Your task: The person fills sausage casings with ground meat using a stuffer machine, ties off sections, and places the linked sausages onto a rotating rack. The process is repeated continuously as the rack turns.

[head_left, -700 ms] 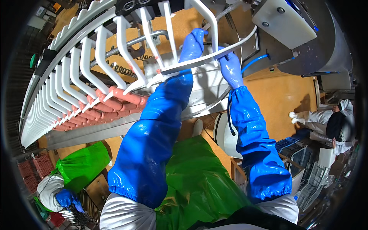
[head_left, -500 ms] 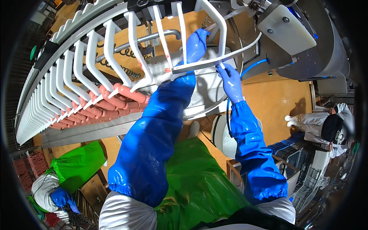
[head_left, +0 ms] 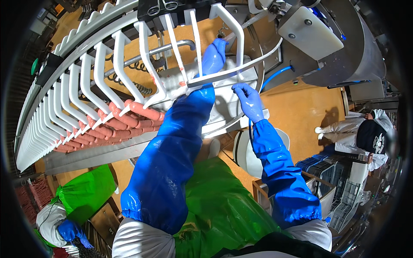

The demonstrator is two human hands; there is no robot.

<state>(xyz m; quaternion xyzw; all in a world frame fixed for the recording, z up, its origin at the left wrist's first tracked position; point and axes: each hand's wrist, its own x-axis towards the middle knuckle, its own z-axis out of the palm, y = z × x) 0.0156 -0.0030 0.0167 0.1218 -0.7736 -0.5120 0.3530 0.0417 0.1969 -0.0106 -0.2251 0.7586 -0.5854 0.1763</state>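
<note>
L hand: blue-gloved, wrist behind wht curved bar, fingers curled at end of pale tube; grip unclear.
R hand: blue-gloved, nearer the body than the bar, fingertips drawn tgthr; can't tell if anything's btw them.
Hooks: wht, bent, in a long row down L side.
Sausages: pinkish links, hung in loops along hook tips, over metal trough.
Mach., upper R: wht bolted block, blue hose nr R hand.
Wearer: grn apron, blue slvs.
Co-wkrs: one lower L, grn apron; one far R, wht trousers.
</note>
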